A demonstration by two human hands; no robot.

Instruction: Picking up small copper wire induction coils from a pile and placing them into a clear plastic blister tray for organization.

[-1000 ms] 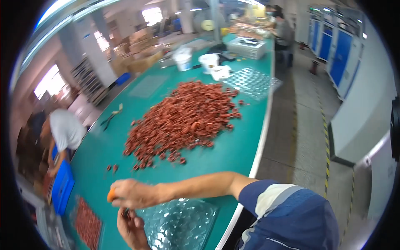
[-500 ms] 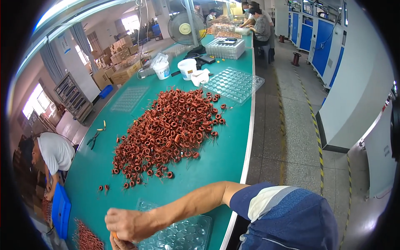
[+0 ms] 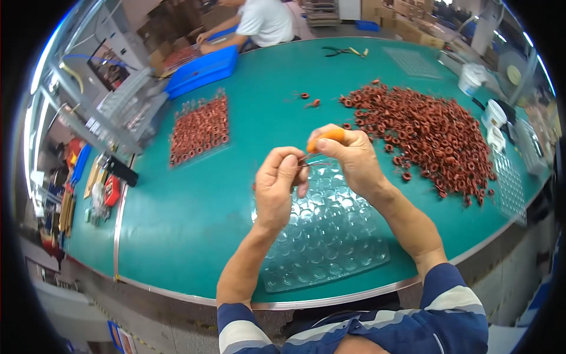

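In front of me both hands meet above a clear plastic tray with rows of round pockets. My left hand is closed around a small red-brown wire-wound coil, mostly hidden by the fingers. Thin wire leads stick out from it toward the right. My right hand pinches at these leads with thumb and index finger. An orange sleeve, like a finger cot, appears to cover that index finger. Beyond and to the right lies a large heap of similar coils.
Left of my hands stands a block of coils in rows. Behind it is a blue bin, where a person in white works. Pliers lie at the far edge. White buckets and another clear tray are on the right.
My view has swung left, bringing both hands to the middle and the block of coils into full view. My left hand, largely hidden before, now shows beside the right.
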